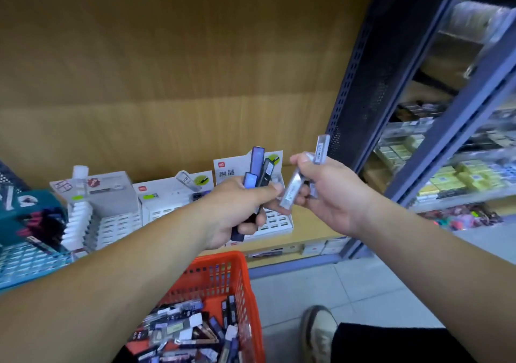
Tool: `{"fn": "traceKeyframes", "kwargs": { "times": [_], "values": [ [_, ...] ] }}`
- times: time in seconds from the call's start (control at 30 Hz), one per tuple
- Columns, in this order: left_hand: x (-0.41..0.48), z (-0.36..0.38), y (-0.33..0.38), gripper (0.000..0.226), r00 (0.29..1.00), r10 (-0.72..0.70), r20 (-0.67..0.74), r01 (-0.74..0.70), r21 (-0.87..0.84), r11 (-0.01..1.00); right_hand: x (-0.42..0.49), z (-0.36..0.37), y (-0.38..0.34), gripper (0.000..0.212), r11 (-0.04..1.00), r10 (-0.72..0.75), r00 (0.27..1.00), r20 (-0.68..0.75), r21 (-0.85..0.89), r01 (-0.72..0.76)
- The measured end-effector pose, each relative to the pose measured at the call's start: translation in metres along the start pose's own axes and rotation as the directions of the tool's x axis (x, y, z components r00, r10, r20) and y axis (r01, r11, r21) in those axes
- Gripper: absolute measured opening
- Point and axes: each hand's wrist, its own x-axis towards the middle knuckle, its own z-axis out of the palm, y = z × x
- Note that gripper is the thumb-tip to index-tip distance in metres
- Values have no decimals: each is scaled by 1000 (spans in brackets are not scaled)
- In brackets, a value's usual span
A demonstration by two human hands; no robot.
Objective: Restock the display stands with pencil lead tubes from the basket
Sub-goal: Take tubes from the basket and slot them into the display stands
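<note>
My left hand [237, 212] grips a bunch of dark and blue pencil lead tubes [257, 164], held upright in front of the shelf. My right hand [332, 195] holds clear lead tubes [321, 149], one sticking up and one [291, 192] slanting down toward the left hand. The two hands nearly meet at the fingertips. White display stands [173, 195] sit on the wooden shelf behind the hands, with rows of small tubes in them. The orange basket [237, 267] below holds several loose lead tubes [184, 332].
A teal box [30, 209] and more stock fill the shelf's left end. A dark perforated upright [371, 78] separates this bay from shelves of boxed goods [446, 178] on the right. A shoe [318, 332] stands on the grey tiled floor beside the basket.
</note>
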Motion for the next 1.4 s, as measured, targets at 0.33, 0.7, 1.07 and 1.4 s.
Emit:
{"fn": "traceKeyframes", "kwargs": {
  "times": [0.33, 0.7, 1.07, 1.4],
  "values": [
    [31, -20, -15, 11, 988, 10, -152, 4, 91, 996, 49, -8, 6, 7, 986, -4, 1000, -8, -164, 2],
    [70, -16, -30, 8, 989, -123, -79, 113, -121, 986, 51, -40, 6, 10, 900, -87, 996, 28, -425, 91],
    [70, -26, -28, 17, 982, -160, -100, 121, -316, 941, 52, -47, 7, 13, 921, -40, 991, 130, -380, 87],
    [72, -34, -43, 27, 960, -203, -191, 202, -26, 979, 70, -40, 8, 20, 520, -223, 962, 155, -816, 252]
  ]
}}
